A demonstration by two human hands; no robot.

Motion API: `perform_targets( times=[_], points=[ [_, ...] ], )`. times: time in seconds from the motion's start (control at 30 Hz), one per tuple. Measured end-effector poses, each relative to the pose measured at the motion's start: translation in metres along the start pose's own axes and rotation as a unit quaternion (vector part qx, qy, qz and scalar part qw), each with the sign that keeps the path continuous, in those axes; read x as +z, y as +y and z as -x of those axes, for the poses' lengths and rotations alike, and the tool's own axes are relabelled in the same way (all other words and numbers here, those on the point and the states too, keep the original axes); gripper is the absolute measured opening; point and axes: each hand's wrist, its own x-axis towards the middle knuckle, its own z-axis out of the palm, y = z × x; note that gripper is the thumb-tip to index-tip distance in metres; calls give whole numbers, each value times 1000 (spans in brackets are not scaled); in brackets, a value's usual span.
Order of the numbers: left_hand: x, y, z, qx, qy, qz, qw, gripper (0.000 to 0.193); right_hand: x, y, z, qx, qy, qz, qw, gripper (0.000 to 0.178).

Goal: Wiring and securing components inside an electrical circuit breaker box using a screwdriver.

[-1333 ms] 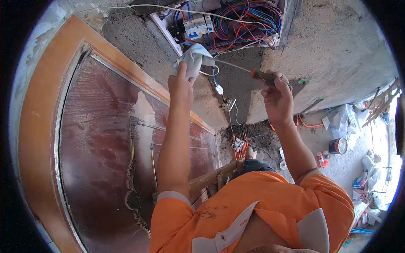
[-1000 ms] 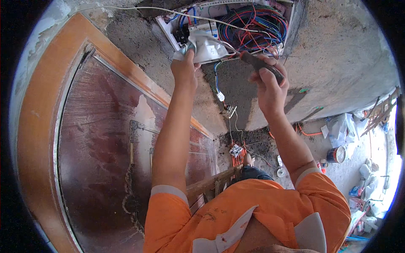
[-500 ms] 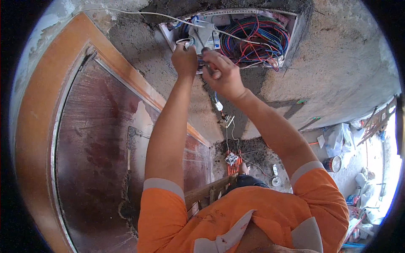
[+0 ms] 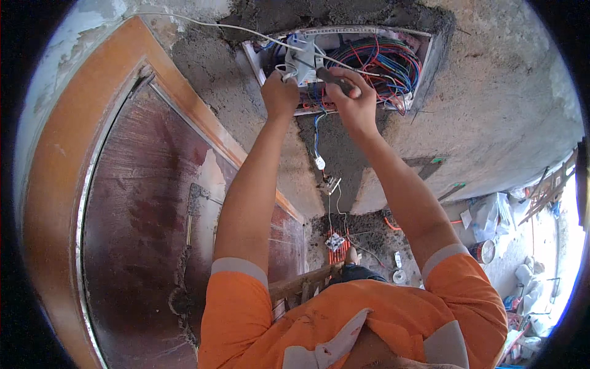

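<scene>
Screwdriver [image 4: 335,80] handle, dark, lies in the right hand [image 4: 354,101], a closed grip with the fingers wrapped around it. The shaft points up and left across one pale sheet-like piece [image 4: 302,69] at the left part of the wall box [image 4: 252,58]. The left hand [image 4: 281,95] has a narrow grip, pinching the piece's near edge; its fingertips are mostly hidden, and whether the screwdriver's tip touches anything cannot be told.

Two hands, one screwdriver and one pale piece meet at this single box. Beside them, one coil of red, blue and green wires [image 4: 375,64] fills the box's right part, too tangled to count. One white cable [image 4: 227,24] crosses in front of the box. Behind the piece, the fittings are largely covered.

Below the box hangs one white connector [image 4: 319,163]. Farther down, one bare foot [image 4: 352,255] shows beside some orange tubes [image 4: 338,253], partly covered and hard to count. One door [image 4: 141,246] stands at left, cut off by the lower edge.
</scene>
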Motion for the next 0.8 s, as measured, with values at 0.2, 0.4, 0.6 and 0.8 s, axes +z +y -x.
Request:
perform_targets(
  times=[0.2,0.4,0.6,0.8],
  points=[
    [3,4,-3,-12,18,17,1000,16,-22,2,-20,97,22,-100,990,26],
    [4,9,2,-30,4,5,1000,14,-35,12,-18,121,69,-166,976,25],
    [2,21,13,7,-2,5,1000,17,-33,-7,0,75,5,-45,996,29],
    [-3,22,13,-12,-12,-38,999,21,-25,-10,12,49,22,-54,997,30]
  ],
)
